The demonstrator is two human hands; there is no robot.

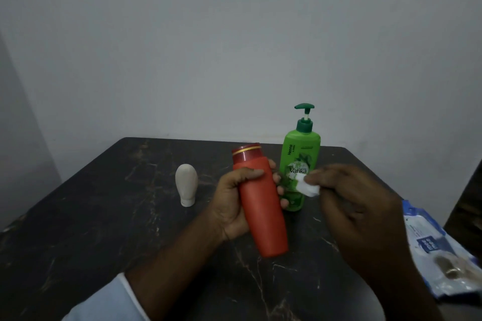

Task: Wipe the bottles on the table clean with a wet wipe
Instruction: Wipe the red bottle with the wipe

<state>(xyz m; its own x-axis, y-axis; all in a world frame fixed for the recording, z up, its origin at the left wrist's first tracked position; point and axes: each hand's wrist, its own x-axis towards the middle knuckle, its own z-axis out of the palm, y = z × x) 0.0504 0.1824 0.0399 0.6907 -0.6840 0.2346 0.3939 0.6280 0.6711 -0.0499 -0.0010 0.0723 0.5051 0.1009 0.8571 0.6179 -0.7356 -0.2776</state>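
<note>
Looking down in the head view, the lower half of the green pump bottle (300, 154) is partly hidden behind the orange bottle (260, 211) and the fingers of both hands. The wipe packet (427, 245) is cut off by the right edge of the picture, and its print is too blurred to read. The right forearm runs out of the bottom edge. A pale sleeve (104, 302) shows at the lower left corner.

The left hand (230, 203) grips the orange bottle round its middle and holds it clear above the table (104, 229), tilted, cap away from the person. The bottle is smooth matt plastic, a tapered cylinder with a darker red cap and a gold band. The right hand (360, 211) pinches a small crumpled white wipe (309, 187) between thumb and fingertips, just beside the orange bottle; whether the wipe touches it cannot be told.

The green pump bottle stands upright on the table behind the hands, glossy, with a dark green pump head. A small cream bottle (186, 182), rounded like an egg, stands on its white cap well to the left. The table is dark stone with pale veining. The packet is a shiny blue and white pouch lying flat on the table.
</note>
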